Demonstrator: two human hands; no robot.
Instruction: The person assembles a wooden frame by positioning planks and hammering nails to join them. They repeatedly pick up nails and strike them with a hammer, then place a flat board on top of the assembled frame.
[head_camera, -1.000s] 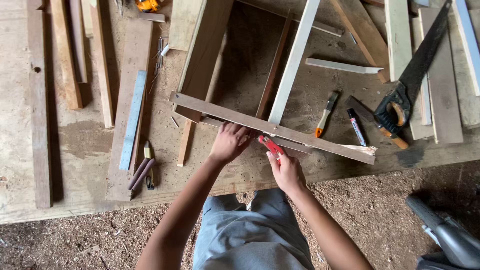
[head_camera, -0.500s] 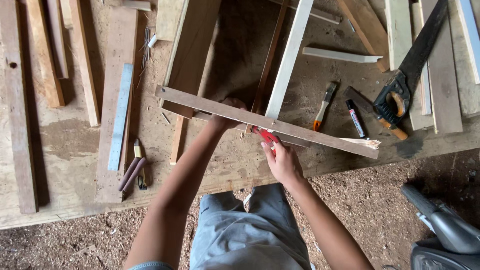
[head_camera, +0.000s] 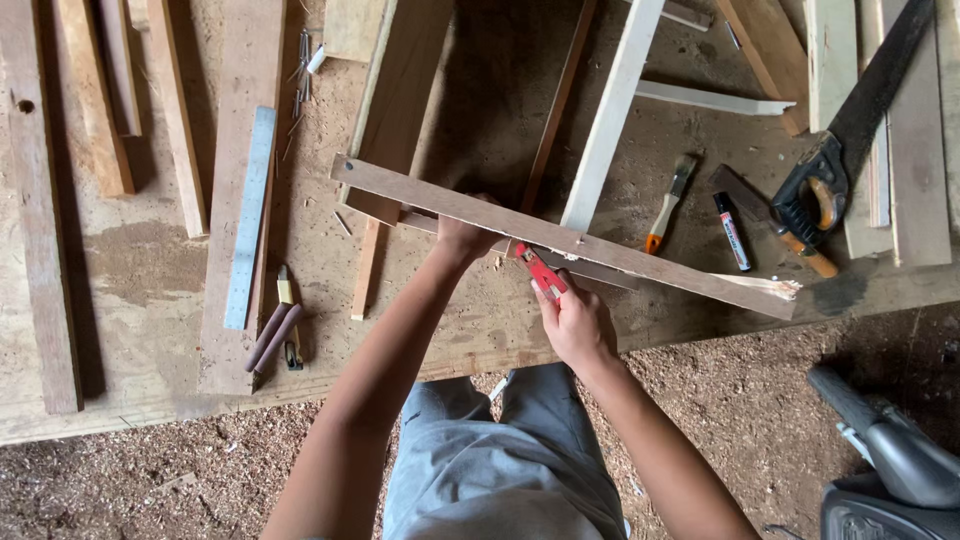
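Gripping a long wooden slat (head_camera: 560, 235) from its near side, the left hand (head_camera: 462, 238) curls its fingers over the edge, seemingly to steady it. Just right of that hand, the right hand (head_camera: 578, 322) closes around a red marker (head_camera: 541, 271), tip touching the slat. Right of the slat lies a handsaw (head_camera: 845, 150).

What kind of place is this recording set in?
Most likely a rough woodworking shop. A hand saw and loose wooden boards lie on a dusty plank bench, and sawdust covers the ground below.
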